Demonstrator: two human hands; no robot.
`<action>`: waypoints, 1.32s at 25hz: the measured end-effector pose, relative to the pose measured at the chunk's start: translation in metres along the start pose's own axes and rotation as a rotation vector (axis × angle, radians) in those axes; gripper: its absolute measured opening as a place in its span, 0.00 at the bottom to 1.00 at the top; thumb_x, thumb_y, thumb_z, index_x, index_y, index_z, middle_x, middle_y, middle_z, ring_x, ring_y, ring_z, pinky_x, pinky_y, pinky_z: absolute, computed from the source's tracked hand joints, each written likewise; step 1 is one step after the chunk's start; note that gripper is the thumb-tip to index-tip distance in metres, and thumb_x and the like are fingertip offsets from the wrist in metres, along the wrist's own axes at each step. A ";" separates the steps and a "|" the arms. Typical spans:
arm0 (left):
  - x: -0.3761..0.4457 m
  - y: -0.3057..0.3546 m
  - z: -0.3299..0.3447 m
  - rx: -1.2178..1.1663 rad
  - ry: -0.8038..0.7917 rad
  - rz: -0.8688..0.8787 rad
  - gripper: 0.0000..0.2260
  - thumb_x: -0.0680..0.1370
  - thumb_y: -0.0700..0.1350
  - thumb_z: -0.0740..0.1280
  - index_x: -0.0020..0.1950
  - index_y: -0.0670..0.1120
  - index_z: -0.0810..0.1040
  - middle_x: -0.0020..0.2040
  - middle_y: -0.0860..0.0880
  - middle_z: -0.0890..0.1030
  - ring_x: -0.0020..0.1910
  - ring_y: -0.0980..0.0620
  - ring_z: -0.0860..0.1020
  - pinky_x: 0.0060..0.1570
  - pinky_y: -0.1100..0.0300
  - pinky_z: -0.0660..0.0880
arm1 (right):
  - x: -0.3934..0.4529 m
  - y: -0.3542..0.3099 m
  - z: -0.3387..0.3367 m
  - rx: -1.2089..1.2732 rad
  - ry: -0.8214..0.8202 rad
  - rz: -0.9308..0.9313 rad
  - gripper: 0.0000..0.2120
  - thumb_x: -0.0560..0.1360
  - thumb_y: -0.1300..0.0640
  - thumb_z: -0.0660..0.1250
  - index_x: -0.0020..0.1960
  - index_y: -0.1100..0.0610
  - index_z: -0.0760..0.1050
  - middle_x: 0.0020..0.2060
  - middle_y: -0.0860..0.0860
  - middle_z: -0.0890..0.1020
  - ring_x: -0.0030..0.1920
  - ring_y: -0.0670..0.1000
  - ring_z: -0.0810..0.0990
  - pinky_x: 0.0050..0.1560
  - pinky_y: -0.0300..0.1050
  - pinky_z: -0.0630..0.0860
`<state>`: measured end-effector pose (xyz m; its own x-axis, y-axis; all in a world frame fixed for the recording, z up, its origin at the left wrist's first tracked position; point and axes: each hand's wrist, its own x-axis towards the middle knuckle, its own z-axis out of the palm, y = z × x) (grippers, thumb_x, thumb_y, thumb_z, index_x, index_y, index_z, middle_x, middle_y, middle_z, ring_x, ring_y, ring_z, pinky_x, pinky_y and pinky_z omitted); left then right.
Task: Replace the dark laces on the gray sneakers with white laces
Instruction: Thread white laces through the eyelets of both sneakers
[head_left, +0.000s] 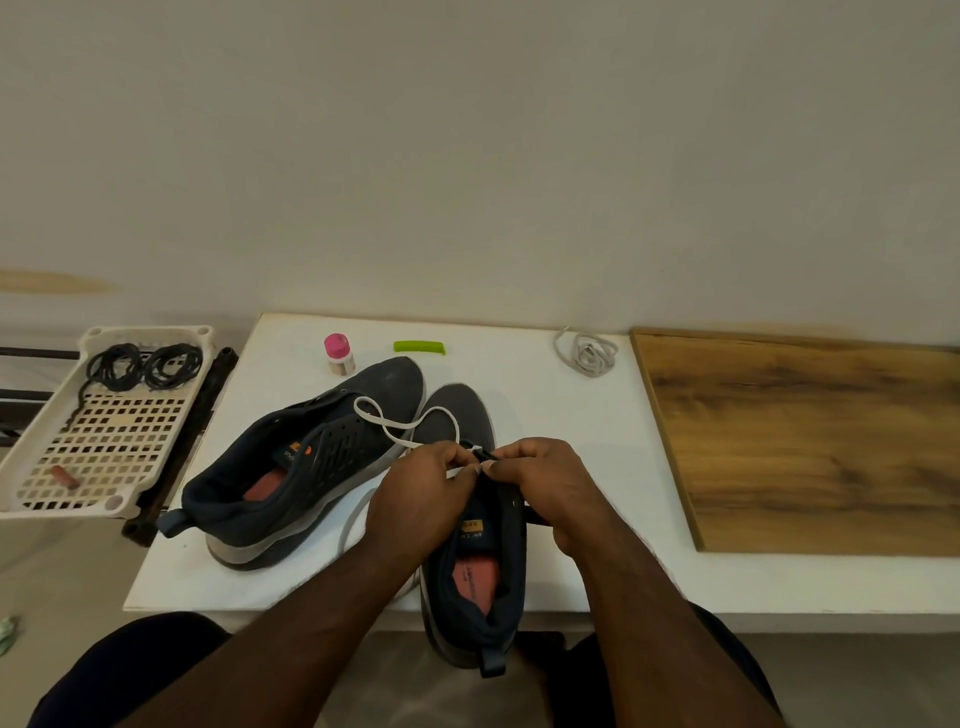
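White table (545, 582) spanning the centre of the frame, with a wooden board (810, 447) lying on its right part. Perforated plastic tray (111, 441) at left, beside the table, holding two coiled dark laces (145, 366) at its far end and a small reddish item (65, 477) near its front corner. Left sneaker (311, 467), left of centre, tipped on its side with no lace in its eyelets. Right sneaker (467, 566), centre, upright, its heel overhanging the table's near edge. Left hand (423, 493) and right hand (550, 488) meet over the upper eyelets of the right sneaker; the left hand's fingers are clamped on a white lace (405, 431), which loops back across the left sneaker's toe, while the right hand's fingers curl round the sneaker's eyelet edge (the exact eyelet is hidden by the fingertips). Second white lace (589, 353), coiled, at the table's far edge, right of centre. Small bottle with pink cap (338, 354) and green strip (420, 346) at the table's far edge, centre.
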<state>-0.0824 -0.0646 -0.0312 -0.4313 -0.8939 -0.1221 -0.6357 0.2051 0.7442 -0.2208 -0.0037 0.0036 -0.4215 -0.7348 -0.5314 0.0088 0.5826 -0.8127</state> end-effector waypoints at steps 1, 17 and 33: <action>-0.001 0.001 -0.001 0.000 -0.015 -0.004 0.03 0.77 0.51 0.67 0.45 0.59 0.79 0.41 0.59 0.81 0.43 0.61 0.78 0.44 0.59 0.77 | -0.002 -0.002 -0.001 0.043 -0.019 0.029 0.03 0.74 0.59 0.72 0.48 0.57 0.83 0.43 0.55 0.86 0.42 0.52 0.85 0.36 0.42 0.79; 0.001 0.002 0.006 0.023 0.065 -0.081 0.05 0.77 0.54 0.65 0.46 0.58 0.81 0.40 0.58 0.81 0.41 0.59 0.78 0.44 0.53 0.78 | -0.001 -0.003 -0.002 0.081 -0.011 0.063 0.07 0.78 0.62 0.66 0.47 0.57 0.83 0.40 0.56 0.83 0.39 0.51 0.80 0.32 0.40 0.77; 0.000 0.003 0.007 0.012 0.075 -0.082 0.05 0.77 0.53 0.65 0.48 0.57 0.81 0.41 0.58 0.80 0.41 0.60 0.78 0.43 0.55 0.77 | 0.005 0.005 0.006 -0.225 0.064 -0.197 0.08 0.76 0.57 0.67 0.43 0.50 0.85 0.36 0.49 0.84 0.41 0.54 0.84 0.45 0.59 0.83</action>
<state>-0.0892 -0.0613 -0.0335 -0.3285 -0.9352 -0.1325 -0.6749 0.1343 0.7255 -0.2177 -0.0065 -0.0049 -0.4514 -0.8219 -0.3473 -0.2767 0.4990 -0.8213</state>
